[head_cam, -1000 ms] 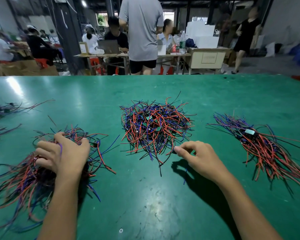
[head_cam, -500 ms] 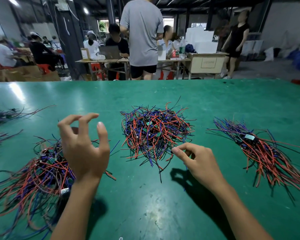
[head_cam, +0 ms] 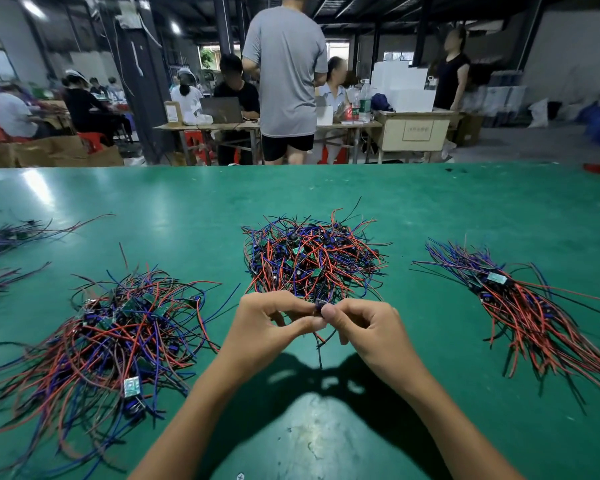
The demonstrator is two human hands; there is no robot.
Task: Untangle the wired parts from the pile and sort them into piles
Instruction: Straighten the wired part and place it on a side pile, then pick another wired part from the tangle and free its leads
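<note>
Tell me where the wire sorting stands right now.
Done: a sorted pile to the left and a combed bundle to the right lie on the green table. In hand: the left hand and right hand pinch one wired part together. Left: the tangled middle pile is still sizeable.

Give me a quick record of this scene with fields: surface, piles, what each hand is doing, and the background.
surface: green table
centre pile: tangled red, blue and black wires
left pile: loose, spread out
right pile: wires lying roughly aligned
left hand: pinches wired part
right hand: pinches the same part
background: people at tables
</note>
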